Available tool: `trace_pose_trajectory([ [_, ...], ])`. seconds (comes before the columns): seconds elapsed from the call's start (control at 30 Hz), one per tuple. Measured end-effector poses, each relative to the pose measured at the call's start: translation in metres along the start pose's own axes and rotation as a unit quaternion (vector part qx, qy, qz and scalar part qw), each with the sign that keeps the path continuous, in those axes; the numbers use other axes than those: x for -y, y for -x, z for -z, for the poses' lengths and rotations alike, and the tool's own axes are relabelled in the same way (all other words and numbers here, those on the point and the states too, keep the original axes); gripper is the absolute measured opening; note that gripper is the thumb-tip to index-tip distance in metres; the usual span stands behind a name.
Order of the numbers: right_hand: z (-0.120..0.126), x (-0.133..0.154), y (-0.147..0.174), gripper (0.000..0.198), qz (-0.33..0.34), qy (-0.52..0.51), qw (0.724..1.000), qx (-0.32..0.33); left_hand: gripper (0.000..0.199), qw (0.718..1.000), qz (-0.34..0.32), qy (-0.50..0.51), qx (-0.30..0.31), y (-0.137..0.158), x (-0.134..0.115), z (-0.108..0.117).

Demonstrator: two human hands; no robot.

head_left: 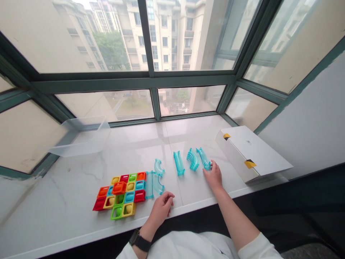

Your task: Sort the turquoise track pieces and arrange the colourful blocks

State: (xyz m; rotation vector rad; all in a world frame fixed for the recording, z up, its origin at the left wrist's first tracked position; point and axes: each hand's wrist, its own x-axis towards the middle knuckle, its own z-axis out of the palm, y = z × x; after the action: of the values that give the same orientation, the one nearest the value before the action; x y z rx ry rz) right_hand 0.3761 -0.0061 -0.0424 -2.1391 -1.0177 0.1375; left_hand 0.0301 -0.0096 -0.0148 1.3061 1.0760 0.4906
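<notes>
My right hand (pixel 215 177) is at the near end of a clear blue track piece (pixel 204 158), its thumb and fingers on either side of that end. Just left of it lie a curved track piece (pixel 193 159) and a straight track piece (pixel 179 163). My left hand (pixel 162 204) rests by the front edge of the counter, fingers loosely curled, with nothing visible in them. Beyond it, two more curved pieces (pixel 159 167) and a flat straight piece (pixel 149 185) lie beside a cluster of coloured square blocks (pixel 129 186). One orange block (pixel 119 187) sits on top of the others.
A clear plastic bin (pixel 81 145) stands at the back left of the white marbled counter (pixel 81 176). On the right lies a white box (pixel 253 151) with yellow and black tape. Windows with green frames (pixel 134 83) close off the back.
</notes>
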Motion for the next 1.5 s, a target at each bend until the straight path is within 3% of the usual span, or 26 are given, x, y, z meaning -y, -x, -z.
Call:
trace_pose_trajectory([
  [0.1, 0.016, 0.006, 0.001, 0.079, -0.044, -0.041, 0.998, 0.028, 0.036, 1.000, -0.007, 0.008, -0.004, 0.002, 0.002, 0.001],
  [0.17, 0.034, 0.017, 0.003, 0.073, -0.050, -0.071, 0.996, 0.011, 0.034, 1.000, -0.014, 0.017, -0.002, 0.003, 0.002, 0.001],
  [0.3, 0.081, 0.060, 0.015, 0.049, 0.028, -0.162, 0.984, -0.063, 0.035, 0.999, -0.016, 0.027, 0.001, 0.003, 0.003, 0.002],
  [0.4, 0.108, 0.101, 0.033, 0.032, 0.089, -0.218, 0.972, -0.029, 0.036, 1.000, -0.017, 0.026, 0.002, 0.002, 0.005, 0.002],
  [0.47, 0.112, 0.124, 0.047, 0.026, 0.114, -0.260, 0.958, 0.031, 0.037, 0.999, -0.021, 0.031, 0.003, 0.002, 0.008, 0.003],
  [0.57, 0.092, 0.149, 0.069, 0.024, 0.136, -0.283, 0.931, 0.186, 0.043, 0.998, -0.029, 0.051, -0.002, 0.003, 0.011, 0.004],
  [0.67, 0.045, 0.160, 0.087, 0.022, 0.133, -0.226, 0.909, 0.325, 0.052, 0.997, -0.030, 0.076, 0.000, 0.004, 0.012, 0.006],
  [0.8, -0.021, 0.162, 0.104, 0.024, 0.111, -0.133, 0.909, 0.380, 0.067, 0.995, -0.013, 0.097, 0.014, 0.006, 0.009, 0.011],
  [0.9, -0.051, 0.164, 0.110, 0.026, 0.115, -0.089, 0.912, 0.384, 0.070, 0.994, -0.007, 0.104, 0.020, 0.009, 0.007, 0.015],
  [1.03, -0.062, 0.169, 0.110, 0.017, 0.115, -0.079, 0.912, 0.385, 0.071, 0.994, -0.008, 0.111, 0.023, 0.012, 0.006, 0.017],
  [1.27, -0.053, 0.168, 0.108, 0.018, 0.086, -0.141, 0.904, 0.395, 0.064, 0.990, -0.025, 0.135, 0.012, 0.016, 0.003, 0.019],
  [1.4, -0.052, 0.163, 0.109, 0.020, 0.016, -0.212, 0.885, 0.413, 0.060, 0.987, -0.032, 0.155, 0.016, 0.017, -0.001, 0.020],
  [1.5, -0.051, 0.159, 0.109, 0.027, -0.070, -0.267, 0.852, 0.444, 0.053, 0.983, -0.037, 0.178, 0.008, 0.017, -0.003, 0.022],
])
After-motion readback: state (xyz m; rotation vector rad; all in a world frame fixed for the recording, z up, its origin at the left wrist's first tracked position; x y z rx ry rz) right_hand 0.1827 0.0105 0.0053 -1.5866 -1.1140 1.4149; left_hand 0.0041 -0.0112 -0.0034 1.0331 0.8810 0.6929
